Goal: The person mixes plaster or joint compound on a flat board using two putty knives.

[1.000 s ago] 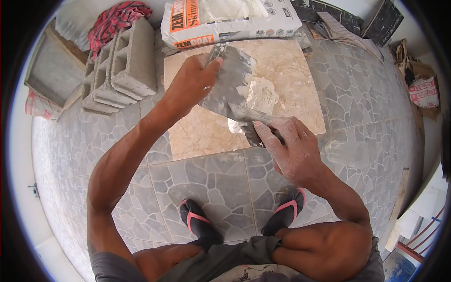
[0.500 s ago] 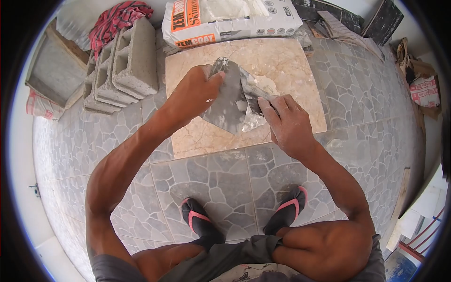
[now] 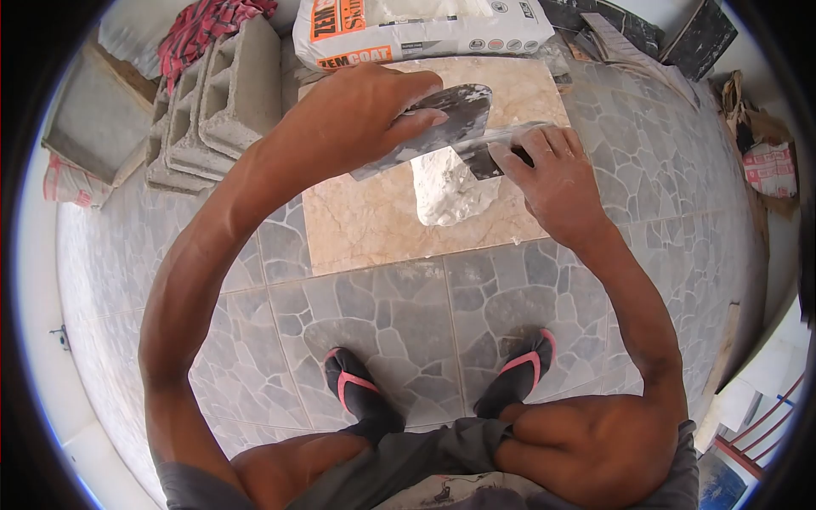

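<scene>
My left hand [image 3: 374, 110] grips a wide, dark metal blade [image 3: 463, 115] smeared with white, tilted above the tile board. Closed around a smaller putty knife [image 3: 481, 160] is my right hand [image 3: 552, 174], dusted with white powder. The two blades meet or nearly meet over the board. Below them a mound of white paste [image 3: 446, 194] lies on the beige marbled tile [image 3: 357, 234]. The paste's upper part is hidden behind the blades.
Behind the tile lies an open white bag [image 3: 425, 42]. Hollow concrete blocks [image 3: 242, 89] with a red checked cloth [image 3: 204, 34] stand at the left. Dark tile pieces [image 3: 697, 38] and a torn carton [image 3: 756, 127] are at the right. My feet rest on the patterned floor [image 3: 382, 306].
My left hand has moved up and tilted the wide blade, and the white mound now shows beneath it. My right hand has shifted right and slightly up with the knife.
</scene>
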Available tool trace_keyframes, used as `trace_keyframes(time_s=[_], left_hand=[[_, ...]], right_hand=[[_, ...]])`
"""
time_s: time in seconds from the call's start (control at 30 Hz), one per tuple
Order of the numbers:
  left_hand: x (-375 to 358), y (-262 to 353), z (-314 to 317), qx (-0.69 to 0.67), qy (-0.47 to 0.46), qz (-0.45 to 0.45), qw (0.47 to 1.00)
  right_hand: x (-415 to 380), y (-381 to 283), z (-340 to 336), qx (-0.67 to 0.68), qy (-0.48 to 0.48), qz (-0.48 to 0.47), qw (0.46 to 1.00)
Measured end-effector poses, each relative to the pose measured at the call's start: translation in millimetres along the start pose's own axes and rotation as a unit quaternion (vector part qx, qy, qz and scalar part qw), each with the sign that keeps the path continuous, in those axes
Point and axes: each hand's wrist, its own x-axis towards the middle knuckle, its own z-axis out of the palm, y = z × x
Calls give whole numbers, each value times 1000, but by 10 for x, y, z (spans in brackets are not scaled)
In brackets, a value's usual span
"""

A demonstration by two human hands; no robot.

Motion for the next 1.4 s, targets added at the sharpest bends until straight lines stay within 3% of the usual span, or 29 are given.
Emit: trace_keyframes(time_s=[0.23, 0.33, 0.37, 0.47, 0.53, 0.6, 0.63, 0.83, 1.03, 1.13, 1.4], left_hand=[[152, 15, 229, 0, -75, -2, 997], [114, -51, 375, 4, -78, -24, 997], [100, -73, 385, 9, -73, -33, 997], [44, -190, 379, 18, -27, -34, 999], [-3, -262, 358, 12, 8, -33, 999], [-47, -335, 371, 17, 22, -31, 999], [-69, -353, 389, 16, 28, -29, 999], [-173, -277, 364, 22, -3, -37, 999], [-249, -265, 309, -1, -1, -30, 1000], [-291, -203, 258, -26, -7, -38, 999], [-392, -232, 292, -38, -12, -43, 998]], right_hand=[[25, 103, -243, 1, 0, 7, 1000], [-81, 92, -295, 106, 36, 118, 987], [-160, 76, -312, 152, -10, 215, 965], [-444, 3, -323, 285, -123, 471, 826], [-649, -67, -245, 377, -165, 601, 685], [-966, -113, -79, 517, -46, 646, 561], [-1130, -124, -31, 574, 16, 658, 487], [-1420, -149, -146, 558, 40, 696, 449], [-1501, -226, -133, 500, -121, 704, 489], [-1765, -330, 18, 550, -71, 677, 484], [-1979, -1027, 50, 665, 91, 708, 219]])
